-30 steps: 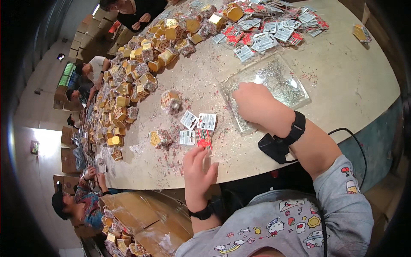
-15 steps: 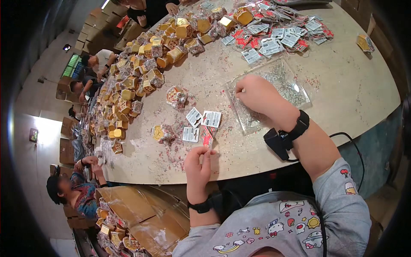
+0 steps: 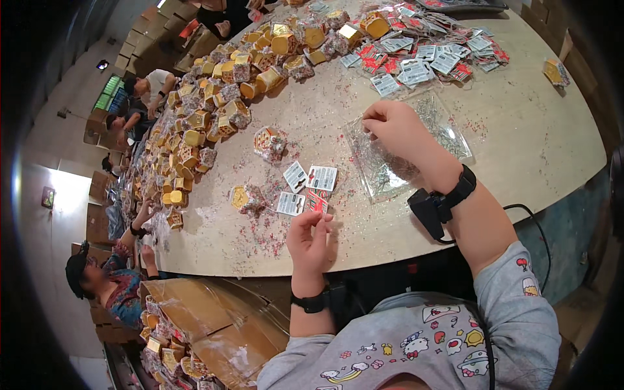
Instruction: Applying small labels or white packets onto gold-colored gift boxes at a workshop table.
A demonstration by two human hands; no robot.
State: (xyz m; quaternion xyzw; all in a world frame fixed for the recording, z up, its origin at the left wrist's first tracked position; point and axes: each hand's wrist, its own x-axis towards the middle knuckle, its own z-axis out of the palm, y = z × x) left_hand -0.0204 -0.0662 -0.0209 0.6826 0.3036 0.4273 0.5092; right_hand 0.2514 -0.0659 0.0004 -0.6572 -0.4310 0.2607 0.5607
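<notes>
Left of the clear tray (image 3: 360, 166), our left hand (image 3: 308, 244) pinches a red card (image 3: 318, 201). Right hand (image 3: 398, 133) curled above tray, can't tell what's gripped. Tangled wires (image 3: 432, 118) could snag.

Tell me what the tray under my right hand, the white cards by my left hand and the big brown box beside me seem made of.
The tray looks like clear, glossy plastic, perhaps glass: it glints, see-through. The white cards seem smooth paperboard: thin, flat and printed. The brown box is probably cardboard: creased, with shiny patches, perhaps tape.
</notes>
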